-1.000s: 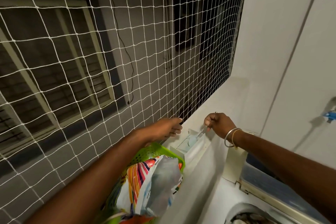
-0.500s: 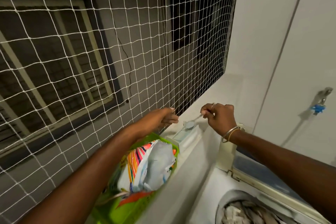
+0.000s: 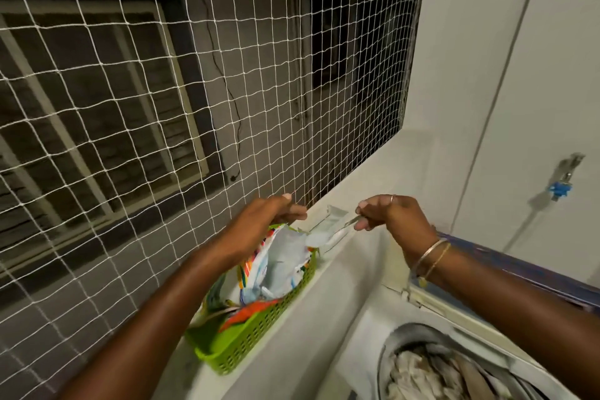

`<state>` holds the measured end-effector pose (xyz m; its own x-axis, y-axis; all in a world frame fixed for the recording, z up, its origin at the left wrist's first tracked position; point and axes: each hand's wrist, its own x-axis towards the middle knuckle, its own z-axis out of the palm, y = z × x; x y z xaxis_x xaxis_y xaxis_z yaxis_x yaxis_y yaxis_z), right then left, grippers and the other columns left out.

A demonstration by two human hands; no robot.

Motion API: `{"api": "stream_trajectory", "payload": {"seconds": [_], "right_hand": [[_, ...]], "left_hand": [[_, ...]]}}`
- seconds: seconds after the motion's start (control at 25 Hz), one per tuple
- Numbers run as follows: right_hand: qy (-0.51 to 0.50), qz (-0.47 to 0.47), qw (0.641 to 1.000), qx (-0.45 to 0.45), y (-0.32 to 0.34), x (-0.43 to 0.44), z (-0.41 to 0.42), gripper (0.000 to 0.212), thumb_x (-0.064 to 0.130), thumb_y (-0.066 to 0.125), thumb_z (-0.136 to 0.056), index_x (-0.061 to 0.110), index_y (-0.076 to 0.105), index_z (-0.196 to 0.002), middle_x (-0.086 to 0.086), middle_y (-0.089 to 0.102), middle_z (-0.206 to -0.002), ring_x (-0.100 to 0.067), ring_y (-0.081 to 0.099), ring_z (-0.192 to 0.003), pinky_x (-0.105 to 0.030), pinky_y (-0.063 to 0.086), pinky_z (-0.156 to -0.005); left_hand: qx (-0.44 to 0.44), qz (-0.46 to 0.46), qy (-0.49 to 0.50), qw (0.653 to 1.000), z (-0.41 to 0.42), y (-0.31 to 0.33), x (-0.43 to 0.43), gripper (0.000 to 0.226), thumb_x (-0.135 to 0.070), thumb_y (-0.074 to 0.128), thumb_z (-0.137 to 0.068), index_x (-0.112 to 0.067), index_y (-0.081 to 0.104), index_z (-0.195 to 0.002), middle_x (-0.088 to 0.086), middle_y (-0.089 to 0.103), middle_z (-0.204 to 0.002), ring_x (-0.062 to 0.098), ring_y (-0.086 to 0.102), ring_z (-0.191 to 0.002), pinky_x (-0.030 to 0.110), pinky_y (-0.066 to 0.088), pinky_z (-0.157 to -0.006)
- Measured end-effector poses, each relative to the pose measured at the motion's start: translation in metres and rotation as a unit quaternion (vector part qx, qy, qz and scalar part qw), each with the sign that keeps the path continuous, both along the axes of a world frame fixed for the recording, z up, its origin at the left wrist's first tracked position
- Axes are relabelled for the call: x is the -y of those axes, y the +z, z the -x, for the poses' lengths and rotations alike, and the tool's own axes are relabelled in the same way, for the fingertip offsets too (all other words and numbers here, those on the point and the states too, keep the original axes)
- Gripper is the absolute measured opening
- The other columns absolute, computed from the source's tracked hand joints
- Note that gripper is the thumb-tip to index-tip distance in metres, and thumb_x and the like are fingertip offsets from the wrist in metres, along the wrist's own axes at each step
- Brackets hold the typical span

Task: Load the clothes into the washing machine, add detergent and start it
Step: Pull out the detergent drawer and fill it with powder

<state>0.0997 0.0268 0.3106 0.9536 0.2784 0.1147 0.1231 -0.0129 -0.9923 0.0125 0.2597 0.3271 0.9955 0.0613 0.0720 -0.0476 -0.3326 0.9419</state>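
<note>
Pinching clear plastic scoop (image 3: 337, 230), right hand (image 3: 393, 217); left hand (image 3: 263, 221) curled over crinkled detergent bag (image 3: 282, 263), grip unclear

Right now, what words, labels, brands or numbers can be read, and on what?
None readable.
The colourful packet in the green basket carries print, too blurred to read.
The washing machine and the spoon in the right hand show no legible marks.
</note>
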Motion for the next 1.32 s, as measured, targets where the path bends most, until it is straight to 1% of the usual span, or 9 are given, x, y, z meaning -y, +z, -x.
{"api": "stream_trajectory", "payload": {"seconds": [0.28, 0.44, 0.56, 0.8, 0.92, 1.0, 1.08, 1.16, 1.32], "right_hand": [[0.065, 0.149, 0.983, 0.088, -0.026, -0.062, 0.047, 0.019, 0.034, 0.06, -0.083, 0.022, 0.075, -0.079, 0.004, 0.075, -0.073, -0.015, 0.07, -0.078, -0.041, 0.054, -0.084], [0.06, 0.419, 0.834, 0.354, -0.038, -0.081, 0.067, 0.031, 0.039, 0.042, -0.093, 0.027, 0.069, -0.103, -0.002, 0.07, -0.097, -0.026, 0.057, -0.102, -0.04, 0.035, -0.083], [0.067, 0.444, 0.784, 0.428, -0.03, -0.079, 0.069, 0.025, 0.032, 0.047, -0.096, 0.024, 0.069, -0.105, -0.004, 0.068, -0.097, -0.029, 0.056, -0.102, -0.041, 0.03, -0.082], [0.057, 0.239, 0.93, 0.274, -0.035, -0.04, 0.04, 0.019, 0.037, 0.053, -0.088, 0.029, 0.07, -0.089, 0.005, 0.073, -0.083, -0.012, 0.067, -0.081, -0.034, 0.051, -0.079], [0.033, 0.235, 0.947, 0.215, -0.036, -0.018, 0.022, 0.02, 0.034, 0.059, -0.086, 0.019, 0.071, -0.082, 0.001, 0.072, -0.081, -0.016, 0.065, -0.08, -0.034, 0.051, -0.076], [0.039, 0.249, 0.955, 0.156, -0.039, -0.007, 0.012, 0.028, 0.039, 0.057, -0.083, 0.018, 0.075, -0.085, 0.0, 0.075, -0.091, -0.018, 0.066, -0.09, -0.029, 0.048, -0.079], [0.043, 0.272, 0.955, 0.111, -0.047, 0.002, 0.001, 0.03, 0.038, 0.057, -0.083, 0.017, 0.076, -0.091, -0.003, 0.074, -0.099, -0.02, 0.066, -0.095, -0.025, 0.043, -0.076], [0.039, 0.288, 0.953, 0.09, -0.057, 0.009, -0.008, 0.023, 0.029, 0.06, -0.088, 0.013, 0.075, -0.097, -0.007, 0.073, -0.103, -0.026, 0.066, -0.098, -0.025, 0.042, -0.077], [0.034, 0.294, 0.953, 0.06, -0.068, 0.013, -0.02, 0.017, 0.012, 0.055, -0.09, 0.015, 0.072, -0.088, -0.006, 0.067, -0.093, -0.023, 0.059, -0.085, -0.024, 0.038, -0.074]], "left_hand": [[0.018, -0.053, 0.036, 0.998, 0.008, 0.002, 0.011, 0.041, -0.04, 0.043, -0.101, -0.018, 0.077, -0.105, -0.004, 0.077, -0.103, 0.008, 0.07, -0.101, 0.034, 0.048, -0.1], [0.018, -0.025, 0.052, 0.998, 0.009, -0.001, 0.011, 0.048, -0.054, 0.049, -0.089, -0.017, 0.079, -0.098, 0.002, 0.077, -0.103, 0.02, 0.07, -0.105, 0.05, 0.044, -0.107], [0.018, -0.03, 0.069, 0.997, 0.011, 0.0, 0.017, 0.048, -0.052, 0.049, -0.089, -0.015, 0.078, -0.099, 0.0, 0.077, -0.102, 0.017, 0.07, -0.103, 0.05, 0.044, -0.107], [0.052, -0.116, 0.072, 0.989, 0.009, 0.012, 0.049, 0.054, -0.061, 0.044, -0.082, -0.029, 0.072, -0.115, -0.016, 0.071, -0.115, -0.002, 0.063, -0.109, 0.031, 0.044, -0.103], [0.083, -0.181, 0.074, 0.977, 0.003, 0.019, 0.083, 0.018, -0.039, 0.047, -0.099, -0.037, 0.065, -0.1, -0.014, 0.061, -0.099, 0.004, 0.056, -0.096, 0.031, 0.042, -0.093], [0.088, -0.208, 0.081, 0.971, -0.008, 0.019, 0.107, 0.014, -0.032, 0.046, -0.102, -0.035, 0.059, -0.097, -0.008, 0.059, -0.098, 0.01, 0.055, -0.096, 0.034, 0.043, -0.095], [0.059, -0.212, 0.109, 0.969, -0.028, 0.009, 0.125, 0.026, -0.033, 0.047, -0.101, -0.025, 0.064, -0.12, 0.001, 0.064, -0.122, 0.017, 0.057, -0.116, 0.033, 0.039, -0.103], [0.03, -0.187, 0.139, 0.972, -0.043, -0.004, 0.142, 0.046, -0.033, 0.048, -0.1, -0.017, 0.05, -0.143, 0.005, 0.051, -0.147, 0.023, 0.045, -0.136, 0.033, 0.033, -0.11], [-0.001, -0.061, 0.229, 0.971, -0.061, -0.039, 0.162, 0.053, -0.028, 0.047, -0.099, -0.015, 0.038, -0.149, 0.009, 0.043, -0.152, 0.028, 0.041, -0.138, 0.036, 0.032, -0.111]]}}
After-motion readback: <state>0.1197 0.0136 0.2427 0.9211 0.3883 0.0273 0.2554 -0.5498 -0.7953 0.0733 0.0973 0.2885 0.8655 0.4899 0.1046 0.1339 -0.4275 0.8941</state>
